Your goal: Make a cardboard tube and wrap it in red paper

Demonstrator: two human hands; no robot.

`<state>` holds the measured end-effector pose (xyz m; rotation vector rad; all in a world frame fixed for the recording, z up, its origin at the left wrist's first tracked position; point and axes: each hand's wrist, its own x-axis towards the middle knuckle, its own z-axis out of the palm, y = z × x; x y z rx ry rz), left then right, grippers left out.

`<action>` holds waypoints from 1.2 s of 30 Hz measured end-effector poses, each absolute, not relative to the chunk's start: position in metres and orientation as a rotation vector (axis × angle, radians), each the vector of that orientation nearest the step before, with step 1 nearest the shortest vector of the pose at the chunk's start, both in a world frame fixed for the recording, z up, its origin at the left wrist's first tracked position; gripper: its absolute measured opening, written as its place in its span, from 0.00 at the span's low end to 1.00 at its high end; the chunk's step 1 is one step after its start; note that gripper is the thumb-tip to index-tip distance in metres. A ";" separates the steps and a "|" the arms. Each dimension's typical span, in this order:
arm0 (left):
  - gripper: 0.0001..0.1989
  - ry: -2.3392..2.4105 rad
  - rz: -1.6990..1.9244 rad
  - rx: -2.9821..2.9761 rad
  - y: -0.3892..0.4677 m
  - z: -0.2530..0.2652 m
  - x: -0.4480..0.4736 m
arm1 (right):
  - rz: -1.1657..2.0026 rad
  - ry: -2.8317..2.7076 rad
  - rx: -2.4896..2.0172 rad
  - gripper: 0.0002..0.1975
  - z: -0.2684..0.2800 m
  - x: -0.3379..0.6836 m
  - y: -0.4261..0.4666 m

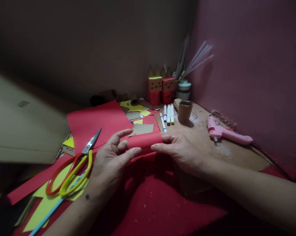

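Between my two hands is a strip of red paper (145, 140), curved into a short roll above the red table surface. My left hand (113, 157) pinches its left end, thumb in front and fingers behind. At the right end, my right hand (181, 149) grips it the same way, with its fingertips hidden behind or inside the roll. Whether anything lies inside the roll cannot be seen. Scissors (75, 170) with one red and one yellow handle loop rest just left of my left hand, on yellow and red paper.
A pink glue gun (228, 132) lies right on a cardboard sheet (199, 131). A brown cardboard cup (185, 111) stands near several markers (169, 114). Behind are two box-faced figures (160, 88) and a lidded jar (183, 89). A large carton (27, 121) borders the left.
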<state>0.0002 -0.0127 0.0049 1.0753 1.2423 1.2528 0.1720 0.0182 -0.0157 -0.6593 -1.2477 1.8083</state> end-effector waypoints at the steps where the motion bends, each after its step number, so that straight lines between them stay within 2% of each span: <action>1: 0.30 1.228 1.245 1.084 -0.012 0.004 0.000 | 1.778 -1.260 -0.673 0.13 -0.015 0.172 0.018; 4: 0.34 1.241 1.218 1.115 -0.013 -0.001 0.003 | 1.693 -1.305 -0.672 0.11 -0.013 0.171 0.016; 8: 0.32 1.259 1.228 1.130 -0.015 -0.001 0.004 | 1.677 -1.368 -0.652 0.08 -0.007 0.168 0.013; 11: 0.32 1.199 1.260 1.068 -0.014 -0.001 0.000 | 1.455 -1.517 -0.730 0.02 -0.006 0.169 0.016; 14: 0.34 1.145 1.260 1.003 -0.010 -0.003 -0.004 | 1.148 -1.640 -0.821 0.05 -0.009 0.172 0.020; 18: 0.36 1.104 1.243 0.986 -0.008 -0.007 0.001 | 1.147 -1.602 -0.770 0.03 -0.014 0.173 0.022; 24: 0.35 1.223 1.274 1.017 -0.013 0.000 0.007 | 1.082 -1.657 -0.687 0.07 -0.013 0.168 0.018; 29: 0.35 1.030 1.326 0.839 -0.005 0.004 -0.003 | 0.913 -1.620 -0.638 0.05 -0.010 0.177 0.014; 30: 0.35 0.978 1.333 0.809 -0.003 0.004 -0.005 | 0.890 -1.617 -0.626 0.11 -0.011 0.179 0.014; 33: 0.31 0.854 1.340 0.774 -0.003 0.001 -0.007 | 0.920 -1.706 -0.601 0.39 -0.015 0.179 0.018; 34: 0.30 0.814 1.323 0.785 -0.004 0.000 -0.006 | 0.972 -1.742 -0.588 0.45 -0.016 0.178 0.019; 36: 0.29 0.734 1.264 0.818 -0.007 -0.002 -0.002 | 1.118 -1.764 -0.553 0.49 -0.016 0.173 0.020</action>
